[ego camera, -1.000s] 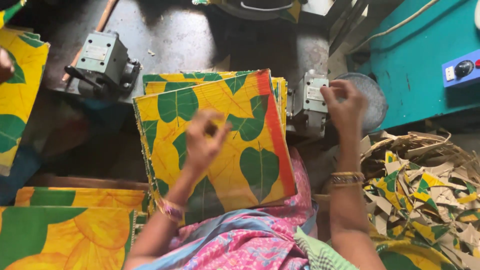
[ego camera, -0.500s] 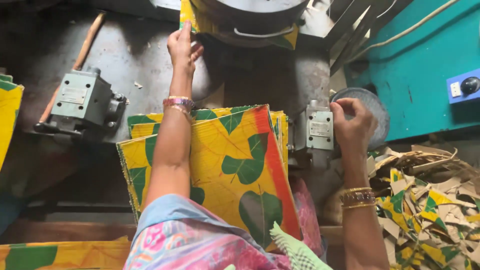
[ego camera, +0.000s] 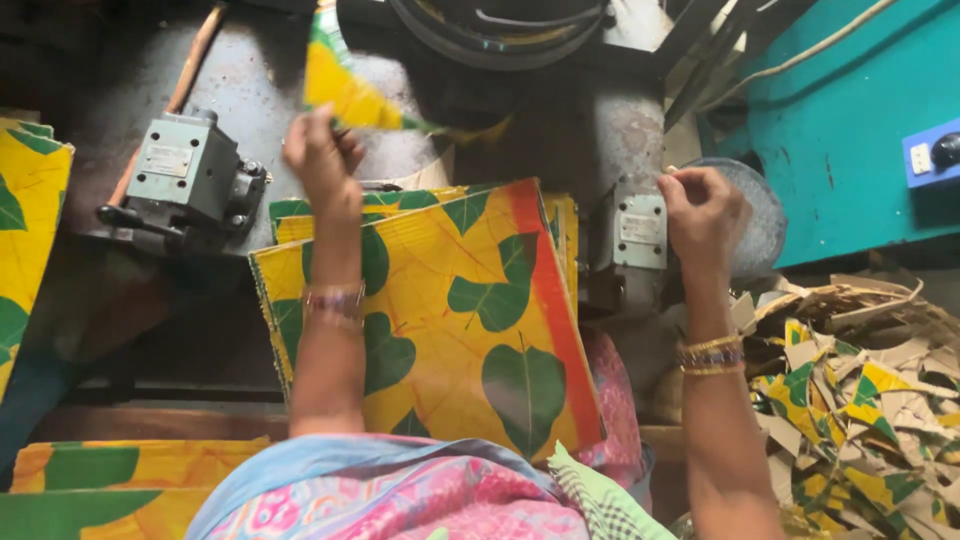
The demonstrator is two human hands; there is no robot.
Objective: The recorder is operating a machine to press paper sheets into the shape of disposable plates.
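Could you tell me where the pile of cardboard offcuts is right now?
The pile of cardboard offcuts lies at lower right, beside the right hand.

Open gap between two metal blocks (ego camera: pixel 190 175) (ego camera: pixel 638 230); press wheel (ego camera: pixel 500 30) blocks overhead.

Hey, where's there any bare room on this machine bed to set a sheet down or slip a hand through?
Bare metal lies between the grey switch box and the stack of yellow leaf-printed sheets, under the left hand. The dark ledge below that box also looks free. Crowded: the pile of cardboard offcuts and around the right hand.
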